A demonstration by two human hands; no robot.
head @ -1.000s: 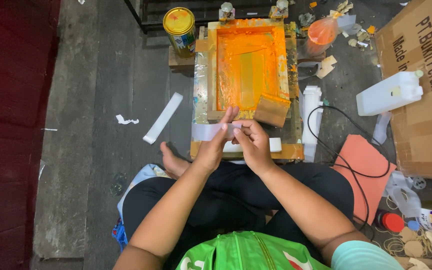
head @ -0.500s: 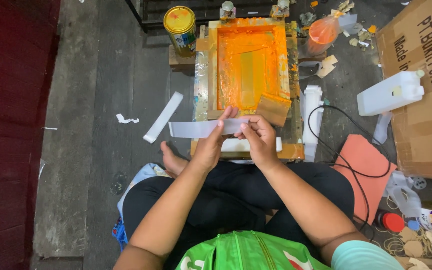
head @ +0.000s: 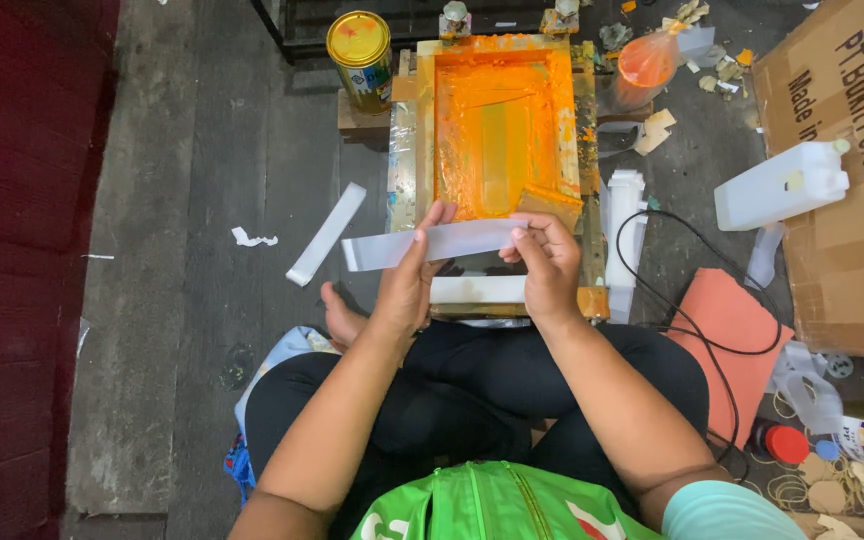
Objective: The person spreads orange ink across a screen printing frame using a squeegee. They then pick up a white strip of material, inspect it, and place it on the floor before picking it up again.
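Two hands, one white strip held: left hand (head: 407, 285) pinches it near mid-length, right hand (head: 549, 262) fingers closed on its right end; strip (head: 432, 243) lies left-right, slightly tilted, over the frame's near edge; a second ago it was bunched between the hands, now drawn out leftward; second strip (head: 327, 233) on floor; beyond, one orange-inked screen frame (head: 499, 125), one yellow can (head: 360, 45).

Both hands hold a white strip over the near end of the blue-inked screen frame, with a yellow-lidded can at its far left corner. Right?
Not quite: the head view shows orange ink in the screen frame, not blue. The left hand and right hand do hold the white strip, and the yellow-lidded can is there.
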